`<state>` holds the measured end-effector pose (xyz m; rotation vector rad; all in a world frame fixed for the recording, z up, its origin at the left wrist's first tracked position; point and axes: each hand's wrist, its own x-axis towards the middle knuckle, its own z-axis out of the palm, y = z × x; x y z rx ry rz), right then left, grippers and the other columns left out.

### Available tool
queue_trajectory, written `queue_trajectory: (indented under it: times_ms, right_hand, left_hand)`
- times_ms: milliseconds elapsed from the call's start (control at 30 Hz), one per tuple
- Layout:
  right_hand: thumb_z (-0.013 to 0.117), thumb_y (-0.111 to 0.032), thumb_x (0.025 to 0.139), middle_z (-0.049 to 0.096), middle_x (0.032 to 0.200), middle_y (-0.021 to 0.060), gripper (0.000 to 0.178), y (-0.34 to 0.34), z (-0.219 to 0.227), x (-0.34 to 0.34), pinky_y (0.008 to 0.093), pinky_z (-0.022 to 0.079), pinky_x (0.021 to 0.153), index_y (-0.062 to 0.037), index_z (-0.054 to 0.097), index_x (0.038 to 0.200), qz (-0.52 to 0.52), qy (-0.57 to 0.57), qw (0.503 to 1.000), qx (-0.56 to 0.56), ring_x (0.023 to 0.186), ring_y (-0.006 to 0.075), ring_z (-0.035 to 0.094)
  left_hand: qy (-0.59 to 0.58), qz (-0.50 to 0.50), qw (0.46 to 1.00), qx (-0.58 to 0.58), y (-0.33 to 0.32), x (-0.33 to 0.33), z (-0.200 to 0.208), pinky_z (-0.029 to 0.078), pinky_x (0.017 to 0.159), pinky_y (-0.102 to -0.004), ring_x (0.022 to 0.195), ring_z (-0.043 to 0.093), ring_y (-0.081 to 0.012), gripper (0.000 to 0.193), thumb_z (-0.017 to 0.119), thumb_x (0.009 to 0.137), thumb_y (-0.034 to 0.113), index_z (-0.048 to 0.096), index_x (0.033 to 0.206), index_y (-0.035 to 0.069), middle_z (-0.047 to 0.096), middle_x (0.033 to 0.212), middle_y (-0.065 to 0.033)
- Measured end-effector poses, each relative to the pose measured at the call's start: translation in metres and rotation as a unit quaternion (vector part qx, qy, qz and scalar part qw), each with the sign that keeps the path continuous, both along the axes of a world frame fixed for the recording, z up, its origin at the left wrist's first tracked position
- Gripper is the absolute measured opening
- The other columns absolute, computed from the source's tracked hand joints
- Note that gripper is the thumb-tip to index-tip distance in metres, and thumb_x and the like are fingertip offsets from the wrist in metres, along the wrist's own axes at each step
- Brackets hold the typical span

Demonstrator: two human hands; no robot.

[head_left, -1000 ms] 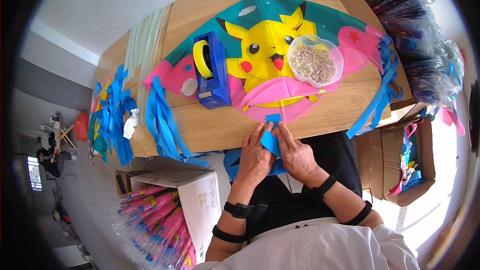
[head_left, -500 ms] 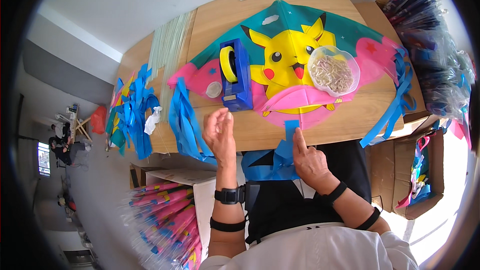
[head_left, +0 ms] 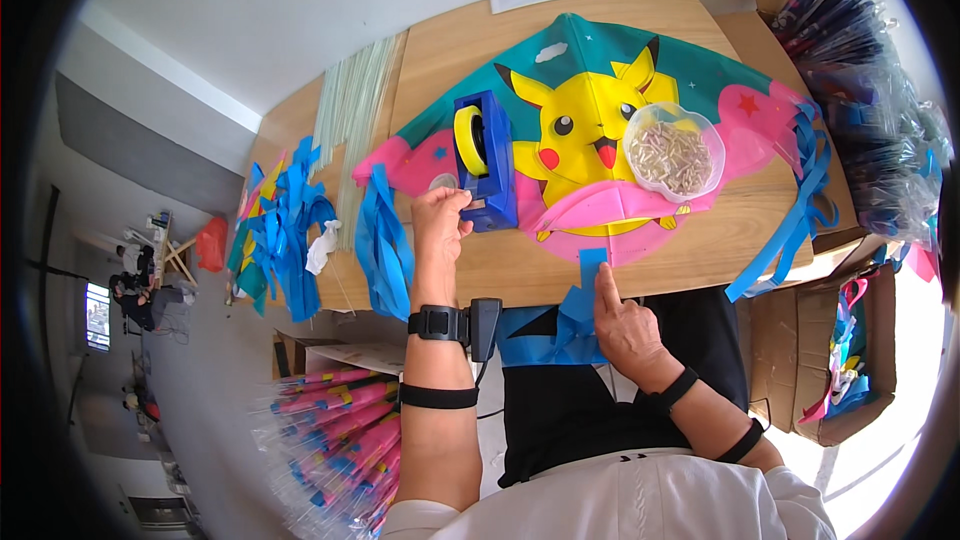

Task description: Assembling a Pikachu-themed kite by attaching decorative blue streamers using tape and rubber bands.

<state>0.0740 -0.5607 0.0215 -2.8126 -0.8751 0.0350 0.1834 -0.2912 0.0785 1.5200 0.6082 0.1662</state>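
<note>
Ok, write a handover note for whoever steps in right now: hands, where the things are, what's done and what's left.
Left hand: at the front of the blue tape dispenser with the yellow roll, fingers at its cutter end; no pulled tape is visible.
Right hand: forefinger pressing the blue ribbon tail flat at the table edge, under the bottom tip of the yellow, teal and pink cartoon kite.
Done: kite spread out, tail positioned.
Left: no tape visible on the tail; it likely needs fixing.

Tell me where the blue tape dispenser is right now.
The blue tape dispenser stands on the kite, left of centre on the table, with the left hand at its near end.
</note>
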Motion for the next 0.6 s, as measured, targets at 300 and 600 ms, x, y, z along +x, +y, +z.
queue_trajectory:
  times_ms: [300,600]
  right_hand:
    - [0.058,-0.005,0.073,0.032,0.14,0.0337,0.05,-0.002,-0.002,-0.001,0.0355,0.055,0.055,0.0157,0.051,0.118,-0.001,-0.005,1.0,0.01,0.06,0.0249,0.064]
    - [0.058,-0.003,0.072,0.034,0.138,0.0338,0.049,-0.001,-0.003,-0.001,0.0351,0.054,0.053,0.0161,0.051,0.117,-0.001,-0.02,1.0,0.004,0.059,0.0235,0.063]
  left_hand:
    - [-0.156,0.032,0.973,-0.167,-0.008,-0.02,-0.01,0.054,0.075,-0.0477,0.068,0.049,-0.012,0.012,0.063,0.076,0.001,0.055,0.071,0.008,0.049,0.07,-0.0002]
    - [-0.079,0.119,0.978,-0.151,-0.026,-0.032,-0.023,0.045,0.059,-0.0335,0.068,0.052,-0.0126,0.009,0.063,0.079,0.003,0.058,0.072,0.005,0.053,0.071,-0.0019]
